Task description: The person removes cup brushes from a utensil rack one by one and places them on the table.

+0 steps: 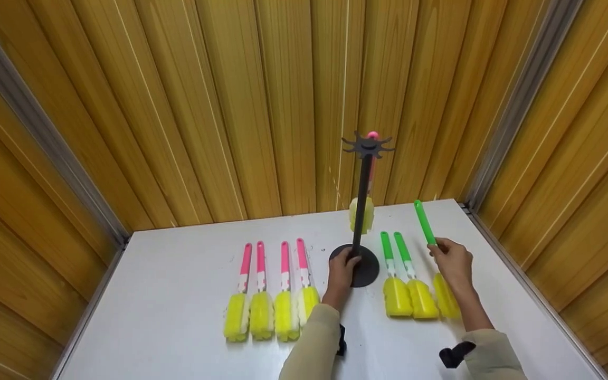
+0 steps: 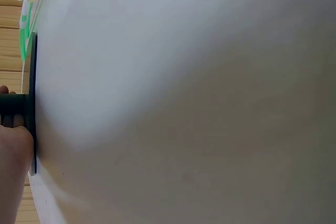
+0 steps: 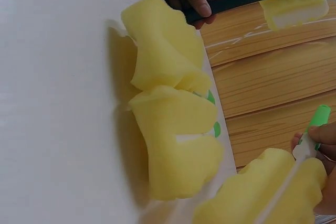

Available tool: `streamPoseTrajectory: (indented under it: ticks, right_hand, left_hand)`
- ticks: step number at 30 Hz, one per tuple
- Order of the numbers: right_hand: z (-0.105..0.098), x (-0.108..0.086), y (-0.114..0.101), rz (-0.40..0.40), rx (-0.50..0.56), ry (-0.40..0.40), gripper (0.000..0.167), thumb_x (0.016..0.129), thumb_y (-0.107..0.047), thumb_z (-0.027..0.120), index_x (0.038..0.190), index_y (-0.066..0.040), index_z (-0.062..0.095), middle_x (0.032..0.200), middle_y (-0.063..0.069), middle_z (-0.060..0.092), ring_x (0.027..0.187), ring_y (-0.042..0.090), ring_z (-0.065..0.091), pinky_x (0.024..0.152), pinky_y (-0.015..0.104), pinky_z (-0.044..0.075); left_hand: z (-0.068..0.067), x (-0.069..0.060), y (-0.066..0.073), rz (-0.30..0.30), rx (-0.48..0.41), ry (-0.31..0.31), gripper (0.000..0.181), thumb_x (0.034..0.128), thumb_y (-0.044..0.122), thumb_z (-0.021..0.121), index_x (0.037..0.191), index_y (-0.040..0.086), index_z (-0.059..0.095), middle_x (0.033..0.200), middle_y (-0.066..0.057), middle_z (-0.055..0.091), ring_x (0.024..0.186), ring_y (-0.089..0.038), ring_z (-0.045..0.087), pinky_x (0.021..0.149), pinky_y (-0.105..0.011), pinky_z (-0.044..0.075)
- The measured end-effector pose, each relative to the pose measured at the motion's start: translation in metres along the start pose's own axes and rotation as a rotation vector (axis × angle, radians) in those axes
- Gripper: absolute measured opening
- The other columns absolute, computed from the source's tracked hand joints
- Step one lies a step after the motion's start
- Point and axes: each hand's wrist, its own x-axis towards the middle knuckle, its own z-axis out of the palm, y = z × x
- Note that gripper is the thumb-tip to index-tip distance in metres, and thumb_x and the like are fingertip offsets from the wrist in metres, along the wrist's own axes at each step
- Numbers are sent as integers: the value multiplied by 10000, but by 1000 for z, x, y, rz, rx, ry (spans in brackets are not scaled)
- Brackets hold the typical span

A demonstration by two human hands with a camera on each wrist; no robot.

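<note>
My left hand (image 1: 342, 272) grips the lower pole of a black stand (image 1: 361, 206), just above its round base (image 1: 368, 272). Curved hooks fan out at the stand's top, and a pink-handled sponge brush (image 1: 370, 174) hangs from one at the back. In my right hand (image 1: 454, 261) is a sponge brush with a green handle (image 1: 424, 221), pinched near the lower handle; its yellow sponge head (image 3: 268, 187) shows in the right wrist view. Beside it two more green-handled brushes (image 1: 397, 295) lie on the table. The left wrist view catches the left hand (image 2: 14, 148) at the pole.
Several pink-handled sponge brushes (image 1: 237, 316) lie in a row left of the stand, handles pointing to the back. The white table (image 1: 167, 306) is bounded by wood-patterned panels (image 1: 283, 105) behind and at both sides.
</note>
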Motion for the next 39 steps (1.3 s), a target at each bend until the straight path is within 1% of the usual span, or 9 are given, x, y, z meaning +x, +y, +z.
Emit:
streamPoseTrajectory:
  ticks: [2,9,16,19,25,29,32,36,39]
  right_hand:
    - [2,0,3,-2,-3,1,310,1000,-120,640,1234,79,676,1010,238,733,890,343,700,621,168,475]
    - [9,4,14,15,-36,-8,304,997,-131,645,1221,71,687,975,218,735,816,223,660,636,182,465]
    - [15,11,24,13,-51,-13,327,987,-126,655,1217,107,674,955,234,740,797,249,693,639,215,470]
    - [19,16,28,39,-58,-21,331,988,-126,652,1231,98,671,964,220,742,809,236,688,646,203,466]
    - [25,22,33,70,-53,-59,348,993,-121,634,1255,108,651,997,236,733,844,248,687,662,203,469]
    - [29,24,37,92,-49,-99,359,996,-114,624,1263,125,635,1033,255,725,886,289,706,701,246,501]
    - [31,25,38,124,-47,-137,372,1001,-114,611,1281,131,618,1069,263,714,931,306,699,751,286,520]
    - [32,29,41,174,-53,-193,398,1009,-135,590,1303,133,599,1110,265,702,995,319,672,829,363,527]
    - [32,31,44,188,-67,-234,415,1015,-152,575,1313,137,587,1155,279,684,1063,359,647,903,437,522]
  left_hand:
    - [0,0,0,1,0,-1,263,1015,150,622,1231,16,689,1125,-9,716,1110,-152,628,1056,-408,474]
    - [0,0,0,6,1,3,258,1011,135,624,1226,10,692,1126,-14,716,1115,-154,630,1046,-391,478]
    - [-1,-2,1,-17,-15,-7,258,1016,150,623,1238,35,688,1142,-35,719,1103,-138,634,1053,-391,480]
    - [-1,-2,1,-29,-21,-12,261,1021,160,616,1247,48,685,1158,-25,714,1126,-135,627,1067,-397,469]
    - [-1,-1,2,-28,-18,-11,262,1020,159,618,1246,45,687,1155,-10,716,1145,-143,630,1068,-402,469]
    - [-1,0,2,-32,-12,-18,266,1020,153,618,1253,45,687,1161,-25,717,1135,-130,631,1068,-389,468]
    - [-1,0,2,-18,-3,-14,265,1021,155,616,1249,41,688,1162,-40,718,1131,-141,635,1068,-405,469]
    - [-1,0,2,-22,-1,-12,269,1022,164,616,1251,44,688,1172,-40,718,1154,-152,635,1069,-406,468]
    - [-1,-1,2,-36,-9,-14,270,1023,173,616,1256,58,689,1185,-24,716,1172,-141,628,1073,-390,463]
